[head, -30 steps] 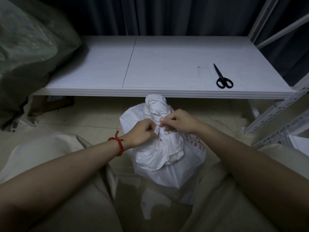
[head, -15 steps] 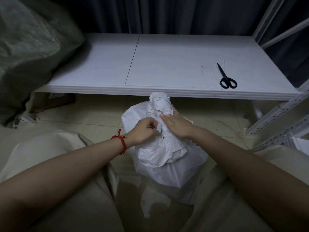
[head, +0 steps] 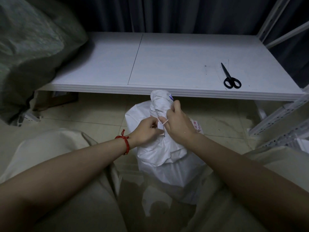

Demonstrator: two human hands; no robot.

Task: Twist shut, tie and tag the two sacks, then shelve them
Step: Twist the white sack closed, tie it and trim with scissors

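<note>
A white sack (head: 167, 158) is standing on the tiled floor between my knees, just in front of a low white shelf (head: 167, 64), its neck twisted shut and hiding whatever is inside. My left hand (head: 147, 129) and right hand (head: 178, 124) are each pinching a thin pale string (head: 164, 123) at that neck, fingers curled. A bulging green sack (head: 33, 39), its contents also hidden, is resting over the shelf's left end, and black scissors (head: 230, 77) are lying on its right.

the green sack (head: 33, 47) runs off the left and top edges, the left hand (head: 147, 129) and right hand (head: 178, 124) cover the neck of the white sack (head: 167, 164), the string (head: 164, 123) they pinch is too small to tell its loops, and the right wrist half hides the red print (head: 198, 127).
</note>
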